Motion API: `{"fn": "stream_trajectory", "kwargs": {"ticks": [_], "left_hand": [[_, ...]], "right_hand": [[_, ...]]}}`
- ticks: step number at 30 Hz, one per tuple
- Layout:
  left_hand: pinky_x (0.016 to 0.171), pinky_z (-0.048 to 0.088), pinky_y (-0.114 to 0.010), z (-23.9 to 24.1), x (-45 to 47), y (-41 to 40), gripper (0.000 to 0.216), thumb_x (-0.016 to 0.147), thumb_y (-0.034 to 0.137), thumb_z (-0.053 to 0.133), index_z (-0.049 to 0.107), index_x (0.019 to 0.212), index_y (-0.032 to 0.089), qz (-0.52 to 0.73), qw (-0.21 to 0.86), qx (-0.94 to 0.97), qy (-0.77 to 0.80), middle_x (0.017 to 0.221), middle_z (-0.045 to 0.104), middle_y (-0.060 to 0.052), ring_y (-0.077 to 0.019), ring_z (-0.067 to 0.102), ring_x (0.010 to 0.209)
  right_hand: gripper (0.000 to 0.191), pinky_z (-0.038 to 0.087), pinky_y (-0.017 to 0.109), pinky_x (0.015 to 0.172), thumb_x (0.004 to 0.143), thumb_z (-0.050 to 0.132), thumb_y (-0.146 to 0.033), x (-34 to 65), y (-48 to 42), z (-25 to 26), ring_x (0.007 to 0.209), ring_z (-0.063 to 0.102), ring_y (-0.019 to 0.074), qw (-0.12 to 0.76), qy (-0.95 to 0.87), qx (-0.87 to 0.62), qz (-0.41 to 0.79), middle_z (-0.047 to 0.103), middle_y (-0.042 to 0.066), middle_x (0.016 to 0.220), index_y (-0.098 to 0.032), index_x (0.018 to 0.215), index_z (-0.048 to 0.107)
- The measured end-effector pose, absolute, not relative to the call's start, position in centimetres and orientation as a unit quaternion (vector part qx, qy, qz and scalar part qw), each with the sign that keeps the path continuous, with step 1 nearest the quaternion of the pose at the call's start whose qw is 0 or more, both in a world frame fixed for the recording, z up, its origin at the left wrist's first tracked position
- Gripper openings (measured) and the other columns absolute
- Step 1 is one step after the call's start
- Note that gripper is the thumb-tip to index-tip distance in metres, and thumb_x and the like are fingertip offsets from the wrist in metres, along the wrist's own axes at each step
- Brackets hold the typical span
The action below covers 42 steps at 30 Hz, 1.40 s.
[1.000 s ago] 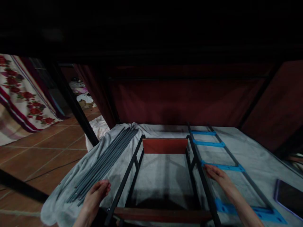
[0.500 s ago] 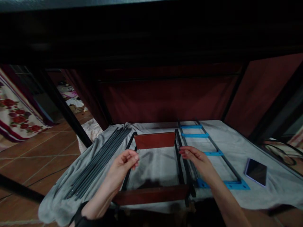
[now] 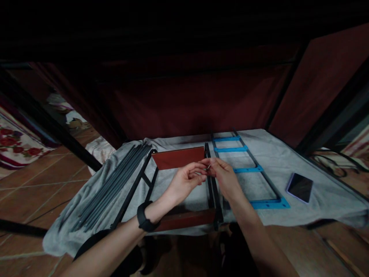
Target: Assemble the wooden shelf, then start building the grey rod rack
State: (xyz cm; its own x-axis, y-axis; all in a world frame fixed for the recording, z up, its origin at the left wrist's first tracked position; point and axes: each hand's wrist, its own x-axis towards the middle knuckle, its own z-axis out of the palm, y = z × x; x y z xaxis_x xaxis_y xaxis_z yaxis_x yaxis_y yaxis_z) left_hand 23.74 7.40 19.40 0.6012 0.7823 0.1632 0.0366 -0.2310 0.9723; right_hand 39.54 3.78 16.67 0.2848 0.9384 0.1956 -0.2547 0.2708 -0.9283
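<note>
My left hand (image 3: 186,181) and my right hand (image 3: 225,177) meet above a black metal frame (image 3: 138,184) with reddish-brown boards (image 3: 177,157) at its near and far ends. Fingertips of both hands pinch a tiny pale thing (image 3: 208,166) that I cannot make out, close to the frame's right rail. A black band sits on my left wrist. The frame lies on a grey cloth (image 3: 288,161).
A bundle of grey rods (image 3: 112,184) lies left of the frame. A black ladder-like piece with blue rungs (image 3: 245,169) lies to its right, and a phone (image 3: 300,187) beyond that. Dark red fabric walls stand behind. Tiled floor spreads at left.
Both hands rose from the cloth and the frame's sides and came together over the right rail, pinching something small. The view pulled back and swung to the right.
</note>
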Motion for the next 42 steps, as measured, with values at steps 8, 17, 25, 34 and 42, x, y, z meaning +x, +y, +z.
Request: {"fn": "stream_trajectory", "kwargs": {"ticks": [8, 17, 25, 34, 42], "left_hand": [[0.089, 0.053, -0.034, 16.8, 23.2, 14.9, 0.026, 0.087, 0.026, 0.060, 0.068, 0.111, 0.020, 0.274, 0.250, 0.852, 0.369, 0.114, 0.069, -0.007, -0.0206, 0.066, 0.097], [0.109, 0.038, -0.044, 13.2, 29.6, 24.9, 0.051, 0.089, 0.020, 0.055, 0.047, 0.140, 0.017, 0.161, 0.050, 0.898, 0.407, 0.140, 0.055, -0.015, -0.0284, 0.050, 0.131], [0.100, 0.045, -0.036, 11.1, 33.5, 28.9, 0.063, 0.089, 0.017, 0.054, 0.038, 0.150, 0.018, 0.028, 0.063, 0.917, 0.392, 0.128, 0.067, -0.014, -0.0262, 0.063, 0.118], [0.102, 0.046, -0.034, 11.0, 31.9, 29.3, 0.072, 0.085, 0.012, 0.055, 0.039, 0.153, 0.028, 0.060, 0.147, 0.946, 0.282, 0.133, 0.066, -0.006, -0.0240, 0.063, 0.118], [0.103, 0.047, -0.035, 10.6, 31.7, 29.2, 0.069, 0.085, 0.011, 0.055, 0.042, 0.150, 0.029, 0.084, 0.174, 0.946, 0.261, 0.140, 0.062, -0.006, -0.0237, 0.063, 0.121]], "right_hand": [[0.049, 0.041, 0.025, 0.050, 0.066, 0.075, -0.058, 47.6, 8.6, 12.5, 0.056, 0.054, 0.0120, 0.749, -0.283, -0.456, 0.388, 0.063, -0.002, 0.069, -0.020, 0.097, 0.067], [0.049, 0.055, 0.036, 0.066, 0.057, 0.075, -0.065, 47.5, 13.8, 4.5, 0.077, 0.068, 0.0238, 0.723, -0.229, -0.511, 0.404, 0.074, 0.008, 0.085, -0.024, 0.082, 0.064], [0.045, 0.056, 0.031, 0.057, 0.056, 0.079, -0.053, 44.7, 16.9, 3.5, 0.067, 0.071, 0.0211, 0.736, -0.161, -0.450, 0.480, 0.075, 0.008, 0.086, -0.021, 0.082, 0.062], [0.038, 0.047, 0.024, 0.037, 0.078, 0.059, -0.056, 42.5, 16.2, 4.2, 0.041, 0.059, 0.0134, 0.686, -0.260, -0.505, 0.455, 0.074, 0.003, 0.074, -0.021, 0.093, 0.058], [0.032, 0.050, 0.025, 0.043, 0.082, 0.053, -0.052, 42.1, 16.6, 3.4, 0.044, 0.060, 0.0137, 0.699, -0.272, -0.506, 0.426, 0.071, 0.002, 0.068, -0.021, 0.090, 0.058]]}}
